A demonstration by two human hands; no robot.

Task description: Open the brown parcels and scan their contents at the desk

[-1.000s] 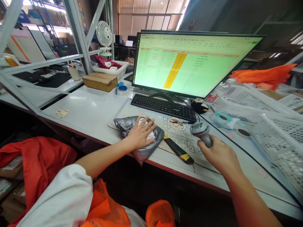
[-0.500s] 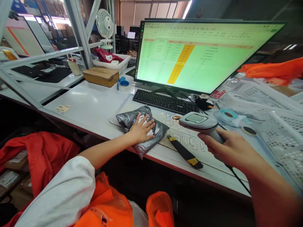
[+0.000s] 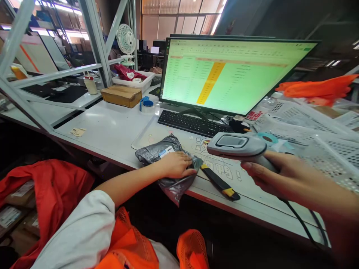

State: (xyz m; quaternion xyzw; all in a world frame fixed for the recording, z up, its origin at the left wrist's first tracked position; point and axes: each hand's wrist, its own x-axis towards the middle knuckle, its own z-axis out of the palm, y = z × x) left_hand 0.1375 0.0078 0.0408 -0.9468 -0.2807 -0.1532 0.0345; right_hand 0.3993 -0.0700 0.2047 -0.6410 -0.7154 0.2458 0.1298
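The left hand (image 3: pixel 178 164) lies across the top of a grey plastic package (image 3: pixel 151 151), which sits at the near edge of the desk (image 3: pixel 112 130), partly on a printed mat (image 3: pixel 144 139), with one corner hanging over the edge. The fingers of that hand lie close together over the plastic; whether they grip it, I cannot tell. A white and blue label (image 3: pixel 166 151) shows just beyond the wrist. The right hand (image 3: pixel 291 179) has its fingers wrapped around the handle of a grey scanner (image 3: pixel 238 145), held above the desk to the right of the package, its head toward the left. A black and yellow utility knife (image 3: pixel 220 182) lies just right of the package. On the far side are a black keyboard (image 3: pixel 190 123) and a lit monitor (image 3: pixel 224 74); a cardboard box (image 3: pixel 121 96) and blue tape (image 3: pixel 147 105) stand far left.
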